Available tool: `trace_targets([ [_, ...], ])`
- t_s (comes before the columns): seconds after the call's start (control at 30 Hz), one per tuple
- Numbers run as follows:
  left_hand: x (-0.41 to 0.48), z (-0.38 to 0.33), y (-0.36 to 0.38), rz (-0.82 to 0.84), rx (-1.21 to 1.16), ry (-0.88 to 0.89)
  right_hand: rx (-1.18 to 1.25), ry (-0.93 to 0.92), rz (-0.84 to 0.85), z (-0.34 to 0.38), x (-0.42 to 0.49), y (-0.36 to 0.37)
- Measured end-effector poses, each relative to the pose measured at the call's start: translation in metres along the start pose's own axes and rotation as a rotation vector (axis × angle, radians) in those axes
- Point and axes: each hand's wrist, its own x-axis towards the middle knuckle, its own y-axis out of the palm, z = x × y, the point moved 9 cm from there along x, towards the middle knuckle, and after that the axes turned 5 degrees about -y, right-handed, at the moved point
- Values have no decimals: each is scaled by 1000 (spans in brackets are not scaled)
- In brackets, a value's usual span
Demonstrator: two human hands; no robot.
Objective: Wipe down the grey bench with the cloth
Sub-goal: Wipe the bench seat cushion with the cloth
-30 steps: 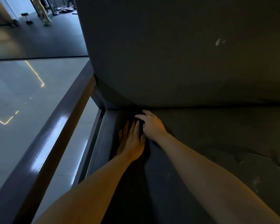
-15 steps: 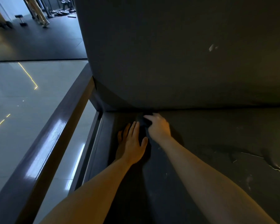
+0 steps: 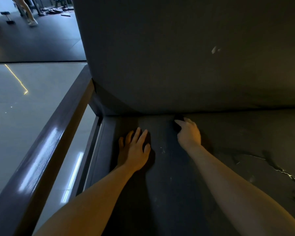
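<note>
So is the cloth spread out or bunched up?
Bunched up: only a small dark wad of cloth shows, gripped by the right hand on the grey bench. Dim light hides more.

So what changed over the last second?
The right hand, gripping the dark cloth, slid right along the crease of the grey padded bench, opening a gap from the left hand. The left hand stayed flat on the seat; grip on cloth unchanged.

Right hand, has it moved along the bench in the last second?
Yes. The right hand, gripping the dark cloth, has slid rightward along the seat, away from the left rail and the left hand.
</note>
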Motion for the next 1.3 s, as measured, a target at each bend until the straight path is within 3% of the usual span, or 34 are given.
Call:
trace_targets([
  [0.23,-8,-3,4,-18,-39,23,87,-294,102,78,-52,44],
  [0.37,-24,-4,0,-27,-39,28,35,-399,208,82,-72,48],
  [0.5,-46,-7,4,52,-41,28,-81,-194,108,27,-59,9],
  [0.63,-51,-7,5,75,-71,31,-8,18,33,-2,-60,-8],
  [0.73,-54,-4,5,52,-110,27,67,-38,47,28,-77,11],
  [0.83,-59,-1,3,10,-134,46,119,-235,92,71,-106,35],
  [1.0,-61,0,5,15,-108,75,25,-384,125,84,-124,44],
  [1.2,-62,0,8,20,-52,58,-60,-98,24,16,-90,9],
  [1.3,-60,0,7,-2,-68,55,-27,-120,19,32,-99,17],
])
